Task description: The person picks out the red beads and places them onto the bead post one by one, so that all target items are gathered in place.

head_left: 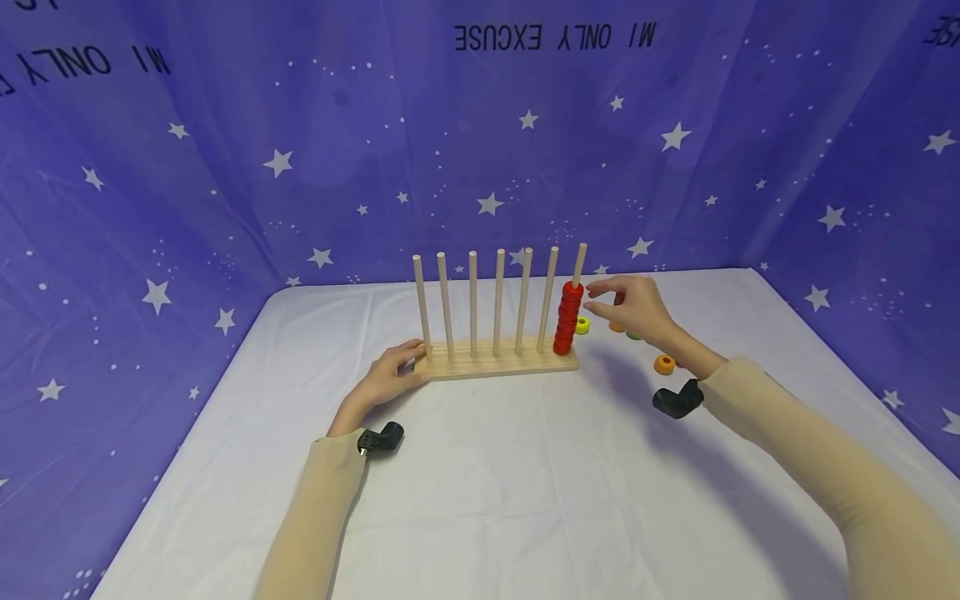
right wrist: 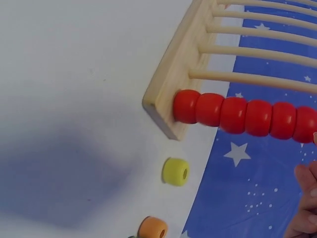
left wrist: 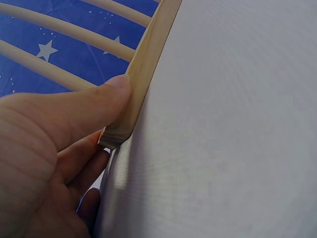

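A wooden bead rack (head_left: 495, 360) stands upright on the table, its base bearing a row of bare pegs. Several red beads (head_left: 567, 319) are stacked on the rightmost peg. My left hand (head_left: 387, 374) grips the left end of the base; in the left wrist view its thumb (left wrist: 106, 101) lies on the base, with the fingers beyond the end. Beside the top red bead is my right hand (head_left: 633, 308), thumb and fingers apart with nothing seen between them. In the right wrist view only part of this hand (right wrist: 304, 208) shows, by the upper end of the stack.
A yellow bead (right wrist: 176, 172) lies on the white tablecloth (head_left: 525, 483) just right of the rack. Orange beads (head_left: 664, 364) and a green bead (head_left: 634, 336) lie farther right, partly behind the right hand and wrist. A purple star-printed curtain (head_left: 420, 150) hangs behind the table.
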Available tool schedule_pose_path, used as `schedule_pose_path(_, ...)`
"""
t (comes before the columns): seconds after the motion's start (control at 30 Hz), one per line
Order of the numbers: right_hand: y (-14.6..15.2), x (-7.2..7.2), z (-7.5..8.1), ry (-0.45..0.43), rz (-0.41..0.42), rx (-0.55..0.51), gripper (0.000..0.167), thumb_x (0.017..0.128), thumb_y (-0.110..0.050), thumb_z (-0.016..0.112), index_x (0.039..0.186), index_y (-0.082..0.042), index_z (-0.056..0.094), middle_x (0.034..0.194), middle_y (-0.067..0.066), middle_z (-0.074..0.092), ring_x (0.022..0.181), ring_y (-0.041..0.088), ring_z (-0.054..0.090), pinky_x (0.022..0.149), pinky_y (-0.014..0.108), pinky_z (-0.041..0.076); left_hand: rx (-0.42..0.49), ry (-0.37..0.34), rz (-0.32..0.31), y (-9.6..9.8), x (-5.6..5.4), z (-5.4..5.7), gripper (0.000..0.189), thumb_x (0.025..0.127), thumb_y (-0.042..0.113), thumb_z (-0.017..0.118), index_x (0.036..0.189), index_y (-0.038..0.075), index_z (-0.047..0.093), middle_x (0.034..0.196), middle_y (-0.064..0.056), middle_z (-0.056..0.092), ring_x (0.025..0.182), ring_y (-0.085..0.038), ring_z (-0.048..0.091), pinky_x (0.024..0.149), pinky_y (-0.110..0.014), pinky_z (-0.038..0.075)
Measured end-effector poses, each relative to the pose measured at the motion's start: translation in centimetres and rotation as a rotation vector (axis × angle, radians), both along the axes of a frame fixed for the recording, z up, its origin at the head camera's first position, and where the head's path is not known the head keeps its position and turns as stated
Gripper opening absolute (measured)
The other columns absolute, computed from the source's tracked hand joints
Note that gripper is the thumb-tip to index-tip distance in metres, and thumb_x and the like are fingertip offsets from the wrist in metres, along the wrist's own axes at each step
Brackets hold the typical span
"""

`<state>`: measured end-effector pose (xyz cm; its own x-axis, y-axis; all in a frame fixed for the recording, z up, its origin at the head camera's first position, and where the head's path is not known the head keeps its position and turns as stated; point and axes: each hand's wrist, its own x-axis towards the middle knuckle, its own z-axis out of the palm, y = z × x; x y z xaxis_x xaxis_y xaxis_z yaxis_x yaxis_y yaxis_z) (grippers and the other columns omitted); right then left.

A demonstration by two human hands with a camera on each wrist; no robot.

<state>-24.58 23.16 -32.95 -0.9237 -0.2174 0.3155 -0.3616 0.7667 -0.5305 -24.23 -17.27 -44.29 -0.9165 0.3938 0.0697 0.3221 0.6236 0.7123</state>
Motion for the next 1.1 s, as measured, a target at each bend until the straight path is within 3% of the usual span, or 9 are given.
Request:
schedule_pose_path(0.3,1.8,0.4,-0.6,-0.041,-0.057,0.037,0.032,0.086,-0.022,0.067,0.112,-0.004,0.068,0.108,0.018,0.069,0.056,0.018,0.044,0.043,0.022,0.035,-0.009,0.006,-0.003,0.0,-0.1,0.0,0.057,0.087,0.018,0.064,0.138,0.001,0.044,0.151,-0.017,0.034,0.137,-0.042,0.029,0.11,-0.065,0.018)
schedule_pose_path(0.63,3.7,0.7,-1.5,0.002,-0.091,0.033,0.027,0.083,-0.018,0.068,0.105,-0.002,0.07,0.103,0.019,0.071,0.052,0.014,0.043,0.043,0.023,0.032,-0.003,-0.011,0.003,0.0,0.0,0.1,0.058,0.087,0.018,0.064,0.138,0.001,0.044,0.152,-0.018,0.032,0.139,-0.042,0.027,0.112,-0.064,0.017)
schedule_pose_path(0.87,5.0,1.1,-2.0,-0.046,-0.145,0.067,0.028,0.084,-0.021,0.066,0.105,-0.002,0.071,0.1,0.019,0.071,0.055,0.016,0.043,0.047,0.024,0.031,0.0,0.002,0.001,0.0,0.0,0.1,0.058,0.087,0.018,0.064,0.138,0.0,0.044,0.151,-0.019,0.033,0.138,-0.043,0.028,0.111,-0.062,0.021)
schedule_pose_path(1.1,6.5,1.3,-2.5,-0.08,-0.179,0.092,0.029,0.085,-0.023,0.065,0.104,-0.002,0.071,0.092,0.02,0.072,0.051,0.015,0.041,0.043,0.024,0.027,0.004,0.001,-0.001,0.0,0.0,0.2,0.058,0.086,0.017,0.064,0.137,-0.001,0.044,0.151,-0.019,0.033,0.138,-0.043,0.027,0.112,-0.062,0.02)
